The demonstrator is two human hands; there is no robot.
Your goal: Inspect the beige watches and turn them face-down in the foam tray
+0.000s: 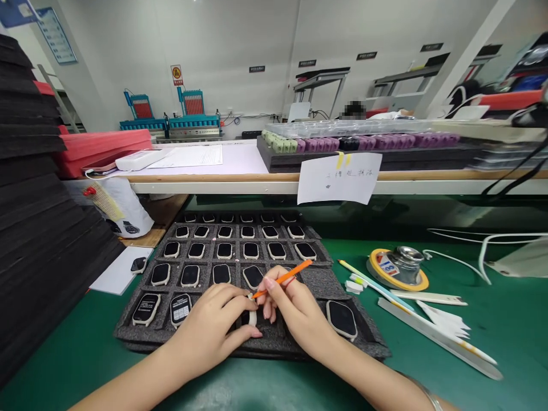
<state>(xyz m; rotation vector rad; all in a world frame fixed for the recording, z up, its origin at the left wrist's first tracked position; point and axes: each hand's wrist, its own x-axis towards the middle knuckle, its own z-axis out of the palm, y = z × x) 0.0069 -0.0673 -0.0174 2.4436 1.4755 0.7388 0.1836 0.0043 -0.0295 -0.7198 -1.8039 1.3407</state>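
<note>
A dark grey foam tray (pixel 299 342) lies on the green mat and holds several smartwatch bodies with black screens in its pockets. My left hand (pixel 214 325) is closed around a white watch body (pixel 252 315), held on edge over the tray's front row. My right hand (pixel 295 311) pinches an orange stick (pixel 282 278), whose tip touches the top of that watch body. Another watch body (pixel 341 318) sits in the pocket just right of my right hand.
A stack of black foam trays (pixel 38 200) rises at the left. To the right lie a tape roll with a metal piece (pixel 398 267), white sticks and strips (pixel 432 319) and cables. A raised shelf (pixel 274 180) behind carries a paper label (pixel 338 178) and purple parts.
</note>
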